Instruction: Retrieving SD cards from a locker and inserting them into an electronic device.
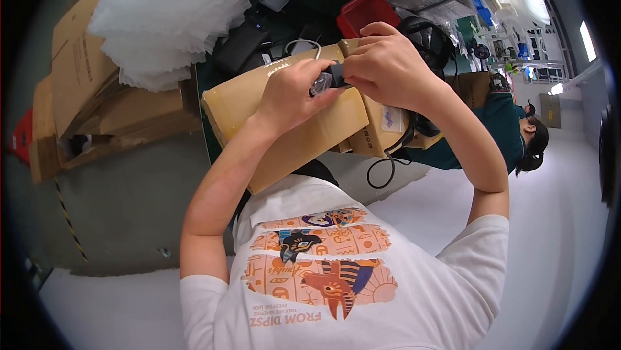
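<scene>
Left hand: the left hand (291, 94) is closed round a small object wrapped in clear crinkled plastic (319, 83), pinched between thumb and fingers; the grip is partly hidden by the fingers themselves.
Right hand: the right hand (385, 65) is curled shut on the small black oblong part (337, 76), which juts from its thumb side toward the left hand.
Position of held things: both are held in the air between the two hands, touching each other, just above the tan cardboard box (291, 123), which lies tilted on the green-topped table (210, 85).
Join: whether the black part sits inside the wrap or only against it cannot be told.
Risk, slip: the plastic looks slick; if the pinch is loosened, the wrapped object could be dropped onto the box or past its edge to the grey floor (129, 201).
Risk, tear: a hard pull by the two hands in opposite directions could split the wrap unevenly and jerk the black part free.
Risk, snag: a black cable (388, 165) hangs in a loop below the right forearm and could be caught by an elbow.
Risk, clutter: a stack of white foam sheets (165, 20) and flattened brown cartons (97, 98) lie near; a dropped part could be lost among them.
Nearby person: a person in dark green clothing (501, 130) is seated well apart at right.
</scene>
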`<action>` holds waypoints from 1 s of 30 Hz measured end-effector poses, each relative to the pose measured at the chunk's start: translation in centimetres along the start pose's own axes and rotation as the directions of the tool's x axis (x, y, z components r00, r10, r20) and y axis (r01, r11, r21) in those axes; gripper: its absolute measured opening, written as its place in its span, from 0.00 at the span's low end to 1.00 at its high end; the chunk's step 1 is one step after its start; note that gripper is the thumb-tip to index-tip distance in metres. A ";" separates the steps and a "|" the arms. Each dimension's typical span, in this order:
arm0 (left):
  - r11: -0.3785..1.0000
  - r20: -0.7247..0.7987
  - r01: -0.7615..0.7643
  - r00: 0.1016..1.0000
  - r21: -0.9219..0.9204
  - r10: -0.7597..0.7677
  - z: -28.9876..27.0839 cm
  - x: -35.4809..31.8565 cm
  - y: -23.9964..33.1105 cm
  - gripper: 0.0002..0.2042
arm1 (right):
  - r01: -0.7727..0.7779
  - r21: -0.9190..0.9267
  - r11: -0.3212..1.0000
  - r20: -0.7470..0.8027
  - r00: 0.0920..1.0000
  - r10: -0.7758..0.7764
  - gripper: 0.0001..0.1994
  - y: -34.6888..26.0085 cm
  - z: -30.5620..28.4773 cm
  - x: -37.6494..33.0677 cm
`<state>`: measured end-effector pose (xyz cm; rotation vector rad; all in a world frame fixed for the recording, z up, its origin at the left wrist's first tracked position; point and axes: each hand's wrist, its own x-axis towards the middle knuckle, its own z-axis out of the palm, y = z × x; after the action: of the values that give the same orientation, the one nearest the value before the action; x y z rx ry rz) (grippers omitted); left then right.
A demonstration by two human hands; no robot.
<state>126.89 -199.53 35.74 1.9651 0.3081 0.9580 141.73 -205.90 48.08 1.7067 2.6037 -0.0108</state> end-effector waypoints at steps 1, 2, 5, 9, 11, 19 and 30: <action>1.000 0.007 -0.005 1.000 -0.002 0.005 0.0 0.1 0.0 0.17 | 0.015 -0.050 0.999 0.017 1.000 -0.014 0.04 -0.2 -0.1 -0.1; 1.000 0.014 0.002 1.000 -0.005 -0.002 0.1 0.2 0.1 0.17 | 0.004 -0.053 0.999 0.014 1.000 -0.003 0.04 -0.4 -0.3 -0.3; 1.000 -0.005 -0.018 1.000 0.022 0.018 0.1 0.1 -0.2 0.17 | -0.067 -0.167 0.984 0.014 0.997 0.070 0.08 -2.1 -1.3 -0.7; 1.000 -0.001 0.000 1.000 0.026 0.000 -0.4 -0.2 -0.5 0.19 | -0.277 0.080 0.958 -0.270 0.919 0.288 0.18 -7.2 -1.2 -2.5; 1.000 0.003 -0.019 1.000 0.020 0.018 -0.1 -0.2 -0.5 0.19 | -0.328 0.178 0.928 -0.355 0.858 0.372 0.20 -9.5 1.6 -3.2; 1.000 -0.007 0.002 1.000 -0.004 -0.002 0.2 0.1 -0.5 0.18 | -0.555 0.511 0.657 -0.402 0.521 0.753 0.27 -10.1 8.4 -3.1; 1.000 -0.004 0.026 1.000 -0.002 -0.026 0.1 0.0 -0.2 0.18 | -0.522 0.440 0.731 -0.495 0.538 0.682 0.26 -9.3 9.7 -3.2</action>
<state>127.04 -199.48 35.52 1.9535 0.3345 0.9450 134.63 -212.73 38.36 3.1095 2.1862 0.3398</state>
